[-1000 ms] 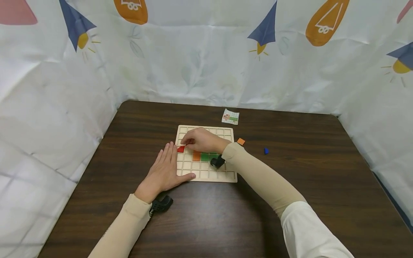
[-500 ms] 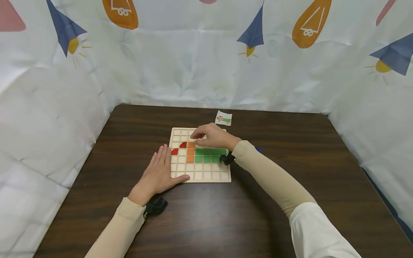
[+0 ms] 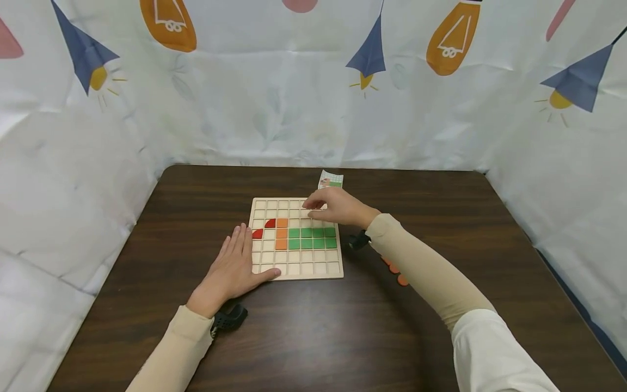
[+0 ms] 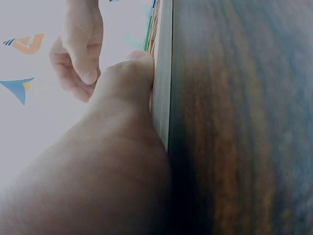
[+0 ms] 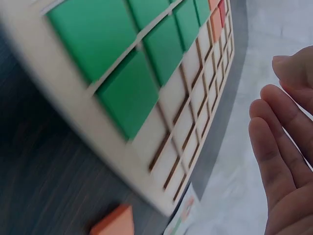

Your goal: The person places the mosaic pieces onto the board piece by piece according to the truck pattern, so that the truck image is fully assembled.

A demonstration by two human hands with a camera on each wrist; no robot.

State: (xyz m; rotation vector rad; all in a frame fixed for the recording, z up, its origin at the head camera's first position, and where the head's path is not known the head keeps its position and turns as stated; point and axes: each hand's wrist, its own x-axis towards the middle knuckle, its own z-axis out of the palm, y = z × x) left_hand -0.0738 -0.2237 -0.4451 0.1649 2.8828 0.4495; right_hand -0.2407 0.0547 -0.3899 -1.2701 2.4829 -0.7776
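Observation:
A pale wooden grid board point(image 3: 294, 269) lies on the table. My left hand point(image 3: 230, 269) rests flat along its left side, thumb laid over the near edge. Two rows of green square tiles point(image 3: 312, 238) fill cells toward the right. Beside them stands a column of orange square tiles point(image 3: 281, 234), with two red quarter-round tiles point(image 3: 270, 223) further left. Above the board's far right part hovers my right hand point(image 3: 340, 207), fingers loosely bent. In the right wrist view its thumb and fingers point(image 5: 266, 142) are apart with nothing between them.
A small printed card point(image 3: 330, 179) lies behind the board. Orange round pieces point(image 3: 403, 280) lie right of it, partly under the right forearm. The right wrist view shows a loose orange tile point(image 5: 115, 223) by the board's edge. A patterned white curtain point(image 3: 313, 109) surrounds the table.
My right hand has moved off the board's left part toward its far right, uncovering the red and orange tiles. My left hand has stayed against the board. The head view has shifted slightly.

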